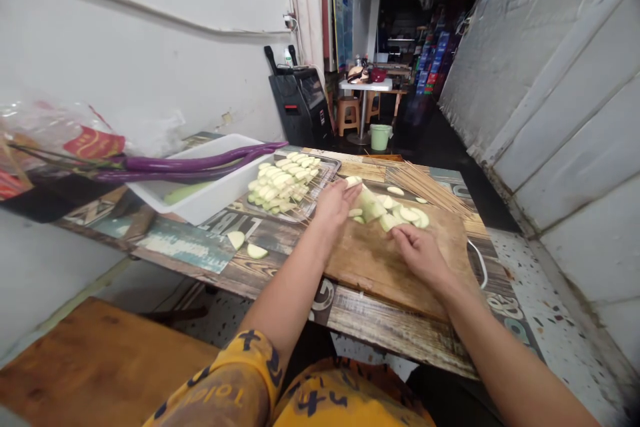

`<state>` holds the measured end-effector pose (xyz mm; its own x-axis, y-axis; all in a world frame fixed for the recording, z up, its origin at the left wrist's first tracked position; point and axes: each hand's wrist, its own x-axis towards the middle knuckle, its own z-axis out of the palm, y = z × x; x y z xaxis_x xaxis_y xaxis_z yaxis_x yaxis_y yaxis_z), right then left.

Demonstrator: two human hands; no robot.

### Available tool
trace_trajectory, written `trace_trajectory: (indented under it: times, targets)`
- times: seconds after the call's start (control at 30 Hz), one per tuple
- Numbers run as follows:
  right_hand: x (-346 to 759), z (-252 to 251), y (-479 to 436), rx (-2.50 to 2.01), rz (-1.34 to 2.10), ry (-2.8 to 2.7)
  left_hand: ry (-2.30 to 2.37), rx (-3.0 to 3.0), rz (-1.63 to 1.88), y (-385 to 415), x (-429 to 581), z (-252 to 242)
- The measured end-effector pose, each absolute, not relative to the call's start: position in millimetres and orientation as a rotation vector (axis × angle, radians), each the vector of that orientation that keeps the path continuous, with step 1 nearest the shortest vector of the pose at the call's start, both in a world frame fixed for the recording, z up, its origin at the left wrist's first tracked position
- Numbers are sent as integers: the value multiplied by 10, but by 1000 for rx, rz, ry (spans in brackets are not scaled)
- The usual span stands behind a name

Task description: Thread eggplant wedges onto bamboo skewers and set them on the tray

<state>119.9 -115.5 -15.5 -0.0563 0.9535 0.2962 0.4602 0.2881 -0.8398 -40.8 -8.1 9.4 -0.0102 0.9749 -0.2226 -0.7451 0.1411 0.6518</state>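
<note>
A wooden cutting board (pixel 380 260) lies on the table with pale green eggplant slices (pixel 405 213) piled at its far end. My left hand (pixel 336 203) rests at the left of the pile, fingers closed around a slice (pixel 353 181). At the pile's near edge my right hand (pixel 419 250) lies palm down, its fingers curled and touching the slices; what they pinch is hidden. A metal tray (pixel 327 173) to the left holds skewered slices (pixel 283 183).
Long purple eggplants (pixel 200 163) lie across a white plastic tub (pixel 210 197). Loose bamboo skewers (pixel 435 190) are heaped behind the board. Two stray slices (pixel 247 245) lie on the tabletop. A wooden bench (pixel 100 367) stands lower left; a corrugated wall (pixel 550 113) runs along the right.
</note>
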Motion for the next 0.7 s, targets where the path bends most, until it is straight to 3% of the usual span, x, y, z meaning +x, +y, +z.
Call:
trace_trajectory:
  times: [0.2, 0.7]
  targets:
    - [1145, -231, -1189, -1325, 355, -1919, 730, 405, 1496, -79, -474, 146]
    - [1149, -264, -1180, -1333, 269, -2007, 731, 406, 1532, -96, -471, 143]
